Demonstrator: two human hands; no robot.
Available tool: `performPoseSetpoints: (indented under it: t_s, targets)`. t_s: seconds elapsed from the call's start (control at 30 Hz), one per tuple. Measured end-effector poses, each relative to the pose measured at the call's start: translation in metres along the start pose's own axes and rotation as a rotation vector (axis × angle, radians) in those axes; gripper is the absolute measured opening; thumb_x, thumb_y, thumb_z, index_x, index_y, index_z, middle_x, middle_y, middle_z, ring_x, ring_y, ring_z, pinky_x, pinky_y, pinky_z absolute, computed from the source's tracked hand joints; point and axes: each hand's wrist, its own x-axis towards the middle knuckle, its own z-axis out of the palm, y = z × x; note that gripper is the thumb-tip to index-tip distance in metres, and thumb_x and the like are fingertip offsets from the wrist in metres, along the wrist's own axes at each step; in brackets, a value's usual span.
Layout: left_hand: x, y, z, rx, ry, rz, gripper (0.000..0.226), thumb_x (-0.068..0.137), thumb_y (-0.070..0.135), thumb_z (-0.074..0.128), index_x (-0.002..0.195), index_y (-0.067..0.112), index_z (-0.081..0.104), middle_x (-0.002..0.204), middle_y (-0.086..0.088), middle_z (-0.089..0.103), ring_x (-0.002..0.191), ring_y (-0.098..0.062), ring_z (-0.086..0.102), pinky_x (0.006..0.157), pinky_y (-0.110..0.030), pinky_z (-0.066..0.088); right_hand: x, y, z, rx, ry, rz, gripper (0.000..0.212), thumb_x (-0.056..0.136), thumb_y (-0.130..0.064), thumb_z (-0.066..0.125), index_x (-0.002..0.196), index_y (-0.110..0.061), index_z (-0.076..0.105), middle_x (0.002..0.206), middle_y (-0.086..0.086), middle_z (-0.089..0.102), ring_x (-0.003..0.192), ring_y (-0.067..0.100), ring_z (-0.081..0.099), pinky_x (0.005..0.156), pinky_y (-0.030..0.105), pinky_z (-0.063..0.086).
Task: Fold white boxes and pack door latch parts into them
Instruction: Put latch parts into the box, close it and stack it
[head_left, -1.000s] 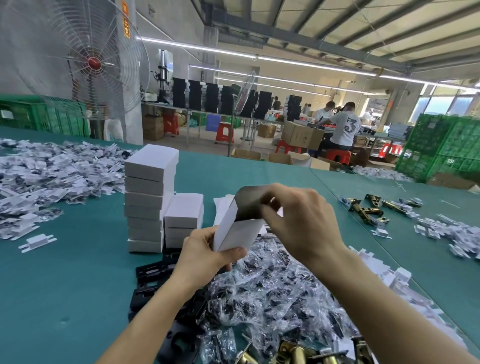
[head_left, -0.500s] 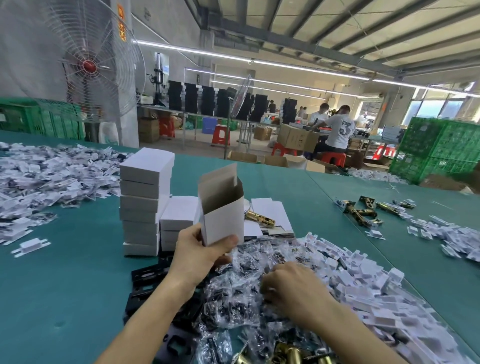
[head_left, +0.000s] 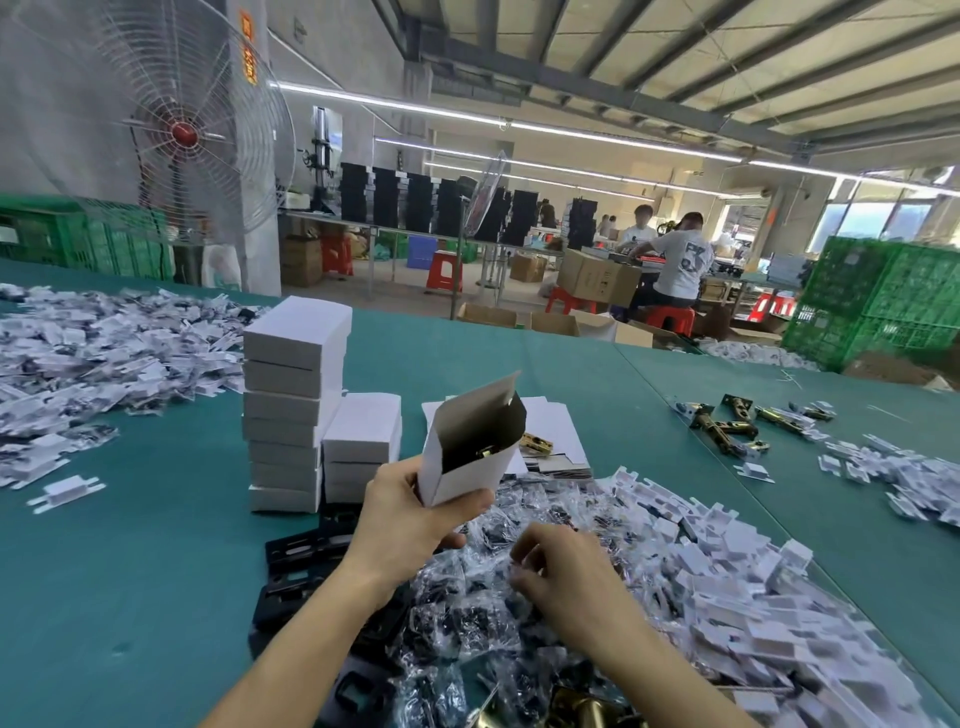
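Our left grip (head_left: 410, 519) is closed around the bottom of an open white box (head_left: 467, 457), thumb across its front face and fingers behind. It holds the box clear of the desk (head_left: 130, 571) with the mouth tipped toward 1 o'clock. The box is already folded into shape, with its top flap standing up and a dark inside. A glint of brass (head_left: 485, 453) low in the mouth suggests one latch part is already in, though we cannot say so for certain. Our right grip (head_left: 561, 571) sits at 5 o'clock from the box, fingers curled down over the heap of clear bagged parts (head_left: 467, 623). The crinkled plastic hides whether it has a bag pinched or is only feeling for one. We judge this box about half packed: it is folded and likely part-filled, with a bag still to go in and the flap still to close. At 10 o'clock from the box stands a tall stack of closed boxes (head_left: 293, 405), with a shorter stack (head_left: 363, 441) touching its right side, so a fair number are finished. At 12 to 1 o'clock, just behind the box, lie flat box blanks (head_left: 550, 426) with a brass latch (head_left: 535, 441) resting on them. Black plates (head_left: 301, 561) lie at 8 o'clock and a drift of white plastic pieces (head_left: 727, 561) at 3 to 4 o'clock. More brass latches (head_left: 727, 426) lie well apart at 2 o'clock, so plenty is left to pack.
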Motion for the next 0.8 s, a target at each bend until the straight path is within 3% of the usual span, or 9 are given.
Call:
performPoseSetpoints:
  t_s: [0.1, 0.17, 0.23, 0.27, 0.37, 0.5, 0.7, 0.8]
  targets:
    - [0.001, 0.000, 0.000, 0.016, 0.009, 0.023, 0.022, 0.073, 0.008, 0.087, 0.073, 0.028, 0.078, 0.073, 0.003, 0.071, 0.069, -0.013, 0.066, 0.056, -0.034, 0.059, 0.002, -0.004, -0.004, 0.132, 0.114, -0.016, 0.034, 0.094, -0.007, 0.057, 0.127, -0.017, 0.059, 0.078, -0.005, 0.064, 0.072, 0.003, 0.060, 0.079, 0.025, 0.054]
    - [0.001, -0.002, -0.001, 0.038, 0.024, 0.030, 0.020, 0.074, 0.009, 0.087, 0.073, 0.027, 0.078, 0.072, 0.002, 0.071, 0.068, -0.015, 0.066, 0.055, -0.035, 0.058, 0.005, -0.008, -0.018, 0.131, 0.172, -0.052, 0.037, 0.097, -0.006, 0.052, 0.133, -0.014, 0.058, 0.096, -0.008, 0.067, 0.088, 0.003, 0.060, 0.090, 0.022, 0.048]
    - [0.001, -0.005, -0.002, 0.064, 0.040, 0.031, 0.017, 0.075, 0.011, 0.087, 0.077, 0.024, 0.078, 0.074, -0.004, 0.071, 0.066, -0.022, 0.065, 0.053, -0.040, 0.058, 0.005, -0.013, -0.038, 0.130, 0.251, -0.094, 0.030, 0.099, -0.005, 0.049, 0.122, -0.014, 0.066, 0.107, -0.006, 0.064, 0.101, 0.010, 0.059, 0.091, 0.020, 0.045]
    - [0.001, -0.006, -0.002, 0.082, 0.051, 0.027, 0.016, 0.075, 0.012, 0.087, 0.078, 0.024, 0.077, 0.075, -0.006, 0.071, 0.064, -0.024, 0.065, 0.054, -0.045, 0.059, 0.004, -0.017, -0.051, 0.192, 0.293, -0.106, 0.028, 0.099, -0.003, 0.049, 0.114, -0.015, 0.069, 0.104, -0.003, 0.063, 0.098, 0.014, 0.061, 0.089, 0.024, 0.050]
    - [0.003, -0.009, -0.004, 0.138, 0.098, -0.001, 0.018, 0.074, 0.017, 0.089, 0.078, 0.030, 0.077, 0.076, -0.007, 0.072, 0.063, -0.029, 0.067, 0.059, -0.053, 0.060, -0.006, -0.035, -0.086, 0.638, 0.372, -0.151, 0.027, 0.096, 0.004, 0.052, 0.099, -0.017, 0.069, 0.099, 0.011, 0.067, 0.085, 0.020, 0.071, 0.077, 0.028, 0.059]
    - [0.002, -0.012, -0.003, 0.164, 0.114, -0.039, 0.021, 0.073, 0.018, 0.090, 0.078, 0.032, 0.076, 0.077, -0.004, 0.072, 0.065, -0.031, 0.069, 0.057, -0.052, 0.060, -0.015, -0.064, -0.109, 0.976, 0.271, -0.215, 0.024, 0.093, 0.004, 0.057, 0.096, -0.014, 0.073, 0.087, 0.007, 0.076, 0.080, 0.021, 0.074, 0.071, 0.022, 0.059]
    - [0.001, -0.006, 0.003, 0.141, 0.075, -0.030, 0.022, 0.073, 0.017, 0.090, 0.078, 0.034, 0.076, 0.074, 0.005, 0.071, 0.058, -0.012, 0.062, 0.050, -0.032, 0.058, -0.003, -0.081, -0.102, 0.913, 0.225, -0.121, 0.019, 0.093, 0.002, 0.061, 0.103, -0.009, 0.073, 0.092, 0.011, 0.073, 0.068, 0.020, 0.072, 0.067, 0.023, 0.058]
    - [0.001, -0.005, 0.005, 0.134, 0.068, -0.023, 0.018, 0.073, 0.016, 0.090, 0.078, 0.029, 0.078, 0.071, 0.005, 0.071, 0.056, -0.012, 0.061, 0.049, -0.028, 0.055, 0.001, -0.079, -0.096, 0.712, 0.233, -0.174, 0.026, 0.085, -0.001, 0.072, 0.109, -0.011, 0.074, 0.090, 0.002, 0.075, 0.073, 0.013, 0.071, 0.070, 0.026, 0.058]
